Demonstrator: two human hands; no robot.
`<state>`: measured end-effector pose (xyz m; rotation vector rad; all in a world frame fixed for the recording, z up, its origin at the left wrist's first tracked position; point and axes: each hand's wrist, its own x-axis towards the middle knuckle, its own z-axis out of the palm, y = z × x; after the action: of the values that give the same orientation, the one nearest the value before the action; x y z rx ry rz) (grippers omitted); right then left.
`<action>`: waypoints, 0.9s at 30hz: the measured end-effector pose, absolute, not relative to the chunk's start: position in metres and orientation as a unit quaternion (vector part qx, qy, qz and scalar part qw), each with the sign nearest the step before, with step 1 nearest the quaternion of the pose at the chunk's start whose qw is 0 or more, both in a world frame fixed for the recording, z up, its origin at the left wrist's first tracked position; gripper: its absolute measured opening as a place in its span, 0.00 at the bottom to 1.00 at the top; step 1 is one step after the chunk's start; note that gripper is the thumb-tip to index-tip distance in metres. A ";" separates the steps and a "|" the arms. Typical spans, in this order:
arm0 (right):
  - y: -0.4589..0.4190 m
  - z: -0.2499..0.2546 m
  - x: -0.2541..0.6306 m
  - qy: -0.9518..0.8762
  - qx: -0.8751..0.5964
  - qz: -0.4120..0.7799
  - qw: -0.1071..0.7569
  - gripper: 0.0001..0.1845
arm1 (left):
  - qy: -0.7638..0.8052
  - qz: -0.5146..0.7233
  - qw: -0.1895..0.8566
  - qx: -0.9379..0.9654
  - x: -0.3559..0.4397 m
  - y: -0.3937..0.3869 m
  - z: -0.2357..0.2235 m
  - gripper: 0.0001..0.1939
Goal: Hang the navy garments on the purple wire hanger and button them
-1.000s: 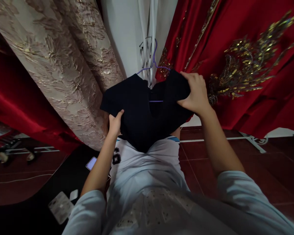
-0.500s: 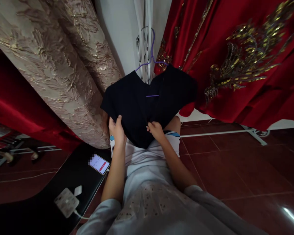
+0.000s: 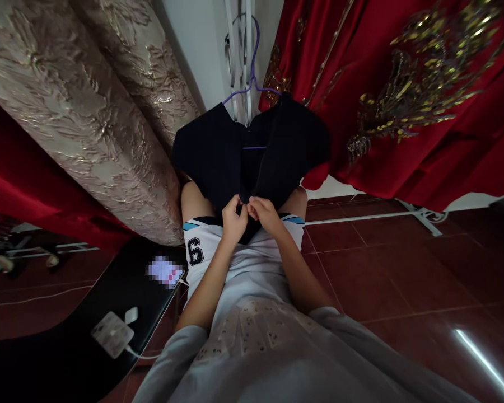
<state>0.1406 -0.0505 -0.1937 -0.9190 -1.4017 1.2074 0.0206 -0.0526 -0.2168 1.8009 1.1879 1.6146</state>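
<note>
A dark navy garment (image 3: 218, 151) hangs on a purple hanger (image 3: 252, 73) from a white rack in front of me. My left hand (image 3: 233, 220) and my right hand (image 3: 264, 214) meet at the garment's lower front edge. Both are pinched on the dark cloth, fingertips close together. Below them are my white shorts with the number 6 (image 3: 195, 252).
A beige embossed dress (image 3: 88, 106) hangs at the left and a red gold-embroidered dress (image 3: 403, 95) at the right. A black table (image 3: 67, 341) at lower left bears a phone (image 3: 164, 272) and a white charger (image 3: 112, 333). The floor is red tile (image 3: 403, 274).
My right hand left the garment's right shoulder and came down to its lower edge. My left hand slid right from the left side, and both now pinch the cloth at the centre.
</note>
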 end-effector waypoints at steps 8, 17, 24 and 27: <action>-0.051 -0.184 0.144 -0.561 -0.402 0.498 0.524 0.16 | 0.422 0.573 0.114 0.693 0.017 -0.063 -0.202 0.09; -0.055 -0.171 0.145 -0.511 -0.378 0.569 0.522 0.20 | 0.417 0.578 0.105 0.693 0.016 -0.061 -0.207 0.06; 0.017 -0.056 0.159 -0.513 -0.348 0.444 0.646 0.25 | 0.457 0.538 0.137 0.695 0.020 -0.032 -0.235 0.16; 0.036 -0.019 0.163 -0.523 -0.324 0.431 0.660 0.28 | 0.448 0.493 0.156 0.729 0.026 -0.023 -0.222 0.15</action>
<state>0.1633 0.0357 -0.0187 -0.7338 -1.1829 0.9755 0.0257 -0.0233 -0.2224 2.0891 1.2827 1.4119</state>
